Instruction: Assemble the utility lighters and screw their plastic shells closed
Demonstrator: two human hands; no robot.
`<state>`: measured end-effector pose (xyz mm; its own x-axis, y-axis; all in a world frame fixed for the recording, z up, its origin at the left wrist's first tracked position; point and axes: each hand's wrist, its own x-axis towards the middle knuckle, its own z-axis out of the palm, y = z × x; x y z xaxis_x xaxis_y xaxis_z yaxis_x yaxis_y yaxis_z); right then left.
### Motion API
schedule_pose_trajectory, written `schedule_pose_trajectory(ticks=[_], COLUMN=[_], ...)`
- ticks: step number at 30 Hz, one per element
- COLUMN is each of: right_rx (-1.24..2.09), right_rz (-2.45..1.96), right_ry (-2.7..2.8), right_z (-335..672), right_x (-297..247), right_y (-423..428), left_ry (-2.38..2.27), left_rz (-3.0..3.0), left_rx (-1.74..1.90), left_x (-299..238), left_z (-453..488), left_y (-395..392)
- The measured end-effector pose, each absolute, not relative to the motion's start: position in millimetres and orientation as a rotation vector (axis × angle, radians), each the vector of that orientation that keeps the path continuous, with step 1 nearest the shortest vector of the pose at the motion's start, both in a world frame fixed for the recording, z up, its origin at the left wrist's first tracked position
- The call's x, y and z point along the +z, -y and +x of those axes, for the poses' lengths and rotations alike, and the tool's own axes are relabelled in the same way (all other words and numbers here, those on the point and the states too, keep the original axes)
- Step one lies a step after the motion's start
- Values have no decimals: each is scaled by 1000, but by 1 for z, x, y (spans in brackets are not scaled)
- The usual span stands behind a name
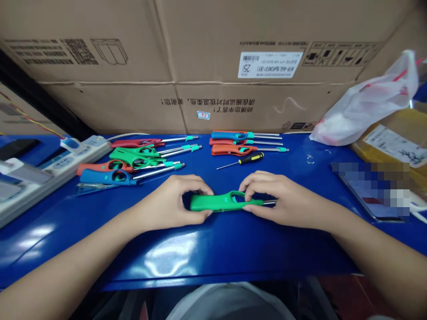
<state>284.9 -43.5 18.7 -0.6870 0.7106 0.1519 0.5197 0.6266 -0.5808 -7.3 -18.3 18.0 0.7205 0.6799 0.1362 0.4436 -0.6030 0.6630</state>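
A green long-nosed lighter lies lengthwise just above the blue table, held at both ends. My left hand is closed round its handle end. My right hand pinches the front part by the trigger loop, where the metal tube sticks out to the right. Both hands rest near the table's middle.
Several lighters in red, green, orange and blue lie in a pile at the back left, and three more at the back centre. A black-and-yellow screwdriver lies behind my hands. A power strip is left, a plastic bag right, cardboard boxes behind.
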Motion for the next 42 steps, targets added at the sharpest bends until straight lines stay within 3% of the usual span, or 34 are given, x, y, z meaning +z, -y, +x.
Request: schedule_pose_trajectory(ticks=[8, 42], right_rx=[518, 369], right_rz=[-919, -911], right_ry=[2682, 2768], right_z=[284, 289], right_x=[9, 11], right_y=[38, 37], left_ry=[-873, -869], left_rz=[2399, 2512], left_rx=[476, 445], left_x=[10, 0], left_z=[-7, -6], left_y=[21, 29])
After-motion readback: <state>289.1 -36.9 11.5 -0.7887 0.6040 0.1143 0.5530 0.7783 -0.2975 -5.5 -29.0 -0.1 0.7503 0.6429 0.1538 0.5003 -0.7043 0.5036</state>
